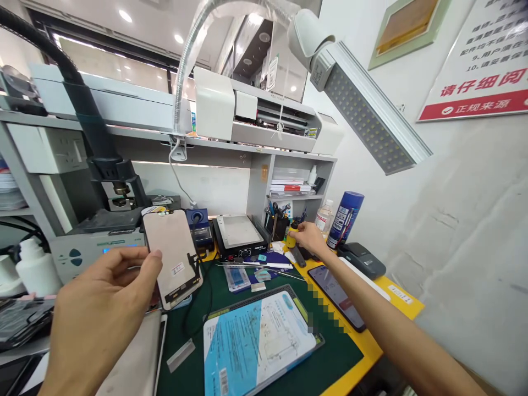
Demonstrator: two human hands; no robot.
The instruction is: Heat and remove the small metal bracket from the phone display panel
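Observation:
My left hand (105, 297) is raised at the left and pinches a phone screen panel (172, 253) by its left edge, thumb in front. The panel's pale back faces me, with a black flex cable along its lower end and a small white label. Farther off, at the back right of the desk, my right hand (312, 237) has its fingers closed on a small yellow bottle (292, 235) with a dark top. A dark grey stick-like object (299, 256) lies just below that hand. Under my right forearm is a lit phone (336, 294).
A blue-and-white booklet (259, 341) lies on the green mat (338, 357). Behind it are tweezers (259, 265), a flat heating plate (239, 231) and a pen holder (277, 224). A blue spray can (345, 220) and clear bottle (324, 216) stand rightward. An LED lamp (371, 110) hangs above.

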